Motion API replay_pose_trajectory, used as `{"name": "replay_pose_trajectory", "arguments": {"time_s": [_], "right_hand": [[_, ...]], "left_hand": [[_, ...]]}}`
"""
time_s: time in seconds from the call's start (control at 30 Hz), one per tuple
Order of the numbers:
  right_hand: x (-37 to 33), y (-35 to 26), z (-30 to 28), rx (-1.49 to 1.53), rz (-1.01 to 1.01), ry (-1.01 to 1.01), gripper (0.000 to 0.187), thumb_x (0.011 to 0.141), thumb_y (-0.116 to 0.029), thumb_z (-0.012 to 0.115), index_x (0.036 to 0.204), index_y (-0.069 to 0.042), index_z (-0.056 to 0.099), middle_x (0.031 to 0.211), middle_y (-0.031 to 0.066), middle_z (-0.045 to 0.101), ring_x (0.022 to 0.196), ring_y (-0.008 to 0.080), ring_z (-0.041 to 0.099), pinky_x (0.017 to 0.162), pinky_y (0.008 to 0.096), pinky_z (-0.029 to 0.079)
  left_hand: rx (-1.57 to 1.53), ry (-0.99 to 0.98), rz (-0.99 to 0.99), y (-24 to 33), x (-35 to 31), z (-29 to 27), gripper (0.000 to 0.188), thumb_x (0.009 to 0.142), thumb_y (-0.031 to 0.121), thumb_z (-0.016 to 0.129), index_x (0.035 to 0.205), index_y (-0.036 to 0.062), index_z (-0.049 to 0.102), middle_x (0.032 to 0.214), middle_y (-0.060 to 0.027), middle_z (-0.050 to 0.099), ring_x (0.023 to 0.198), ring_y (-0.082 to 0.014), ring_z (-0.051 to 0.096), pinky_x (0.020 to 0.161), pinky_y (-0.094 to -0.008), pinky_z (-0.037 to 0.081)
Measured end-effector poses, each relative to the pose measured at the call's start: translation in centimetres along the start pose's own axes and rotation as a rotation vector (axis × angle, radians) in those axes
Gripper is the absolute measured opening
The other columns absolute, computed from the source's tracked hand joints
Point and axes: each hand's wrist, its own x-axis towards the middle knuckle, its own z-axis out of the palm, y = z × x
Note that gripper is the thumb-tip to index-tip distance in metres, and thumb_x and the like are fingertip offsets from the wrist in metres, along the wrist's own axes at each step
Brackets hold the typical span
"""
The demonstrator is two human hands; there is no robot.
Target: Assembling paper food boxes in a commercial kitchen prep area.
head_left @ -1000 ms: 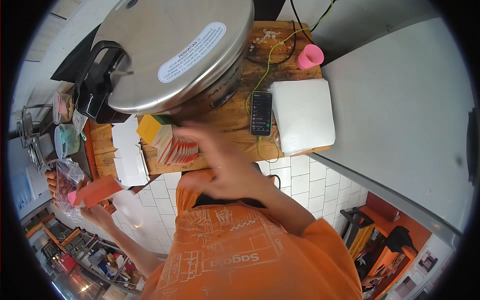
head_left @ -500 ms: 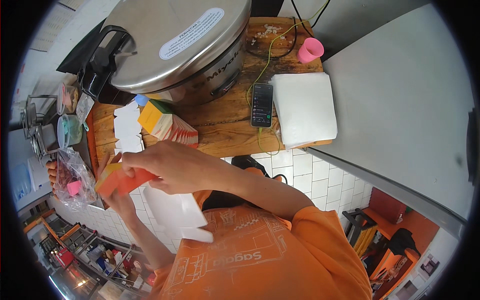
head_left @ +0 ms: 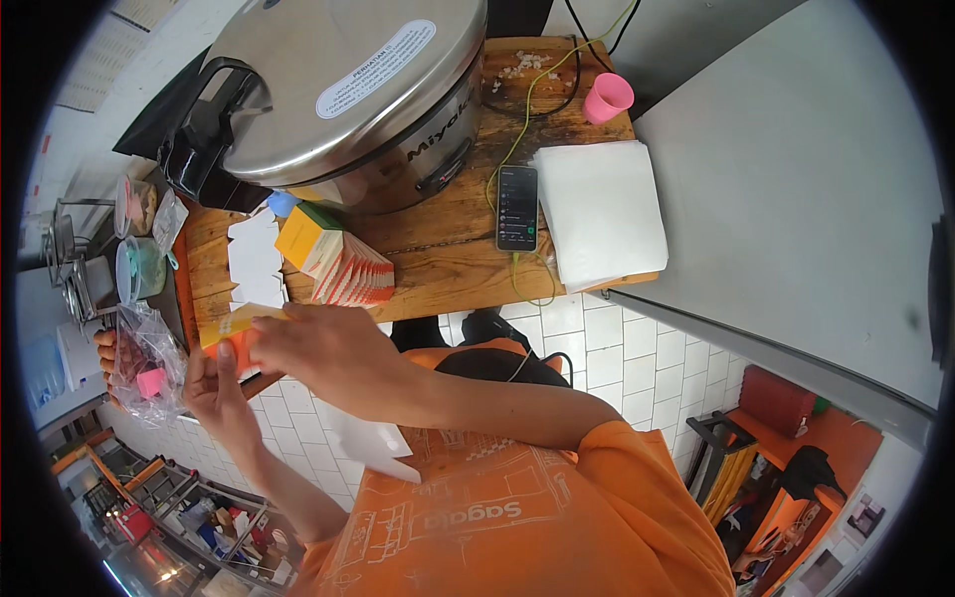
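Observation:
Both my hands hold a yellow and orange paper food box (head_left: 221, 326) at the table's left front edge. My left hand (head_left: 221, 398) grips it from below and the left, thumb up against the orange side. My right hand (head_left: 333, 360) reaches across from the right, fingers bent onto the box and partly hiding it. Below my right forearm, a white card sheet (head_left: 373, 448) hangs in front of my orange shirt; whether it joins the box I cannot tell. Just beyond my hands are flat white card blanks (head_left: 256, 261) and a nested stack of yellow, green and red-striped boxes (head_left: 348, 264).
A large steel rice cooker (head_left: 328, 119) fills the back left of the wooden table (head_left: 428, 264). To its right lie a phone (head_left: 517, 209) on a cable, a white paper stack (head_left: 607, 214) and a pink cup (head_left: 608, 98). A plastic bag (head_left: 149, 363) and tubs (head_left: 141, 269) sit at left.
The box has turned in my hands and shows more yellow on top. My left thumb now presses its side. The white sheet has swung partly behind my right forearm.

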Motion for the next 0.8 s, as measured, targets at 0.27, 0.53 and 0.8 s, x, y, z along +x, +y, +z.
{"name": "replay_pose_trajectory", "arguments": {"time_s": [0.27, 0.53, 0.8], "right_hand": [[0.0, 0.5, 1.4, 0.082, 0.04, 0.377, 0.023, 0.078, -0.011, 0.073, 0.098, -0.007, 0.061, 0.116, 0.0099, 0.065, 0.095, 0.0265, 0.067, 0.07, 0.0341, 0.057], [0.3, 0.1, 0.9, 0.197, 0.05, 0.454, 0.019, 0.082, -0.012, 0.072, 0.099, -0.007, 0.065, 0.119, 0.0095, 0.061, 0.104, 0.0303, 0.062, 0.083, 0.0385, 0.054], [-0.6, 0.1, -0.7, 0.441, 0.241, 0.27, 0.014, 0.081, -0.01, 0.074, 0.094, -0.006, 0.07, 0.118, 0.0095, 0.058, 0.102, 0.0268, 0.062, 0.086, 0.0361, 0.051]], "left_hand": [[-0.436, -0.044, 0.126, -4.0, -1.2, 3.1, 0.03, 0.101, 0.02, 0.054, 0.111, -0.0069, 0.063, 0.104, -0.014, 0.067, 0.091, -0.0159, 0.065, 0.087, -0.0274, 0.053], [-0.787, -0.127, -0.051, -5.0, -0.5, 3.1, 0.032, 0.101, 0.017, 0.051, 0.127, -0.0023, 0.051, 0.123, -0.0131, 0.061, 0.107, -0.0181, 0.063, 0.094, -0.0313, 0.052], [-0.752, -0.134, 0.136, -5.0, -0.6, 4.2, 0.027, 0.1, 0.017, 0.054, 0.123, 0.004, 0.053, 0.122, -0.0124, 0.061, 0.106, -0.0181, 0.063, 0.093, -0.0316, 0.053]]}}
